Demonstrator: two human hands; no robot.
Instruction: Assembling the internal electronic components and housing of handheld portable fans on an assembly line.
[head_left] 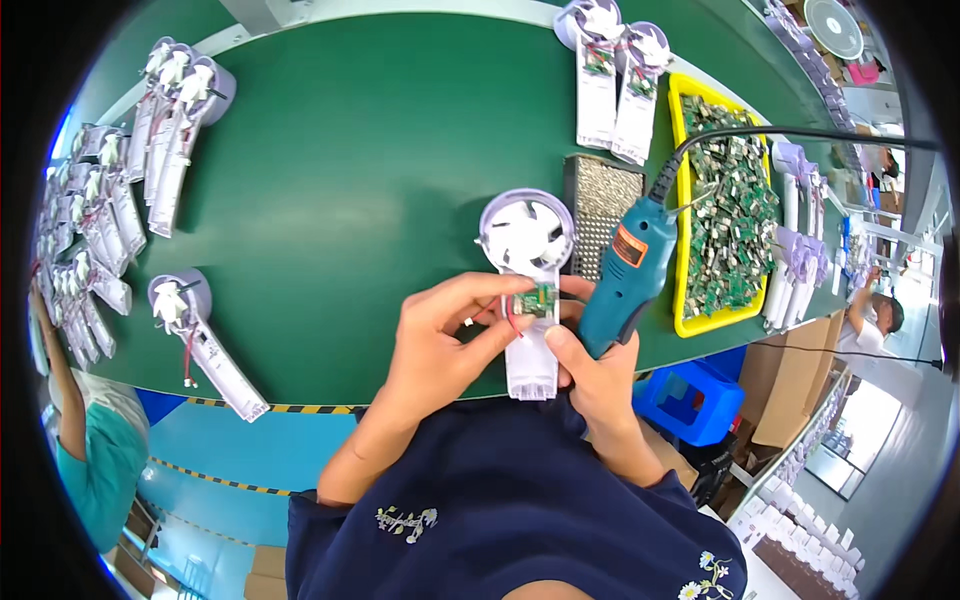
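Observation:
An open white handheld fan housing (531,365), with white blades inside a pale lilac ring, stands upright before me. My right hand (597,383) grips its handle from the right, thumb on the front. A teal electric screwdriver (632,268) on a black cord lies across that hand; its tip is hidden, and I cannot tell whether the fingers also hold it. On the housing sits a small green circuit board (537,300) with red and black wires. My left hand (440,340) is closed, index finger and thumb pinching the board's left edge by the wires.
Right of me a yellow tray (683,205) is heaped with circuit boards. Beside it lies a block of small metal screws (610,200). Two fan halves (597,95) lie beyond. One fan half (215,350) and several more stand left, near a co-worker's arm (68,370).

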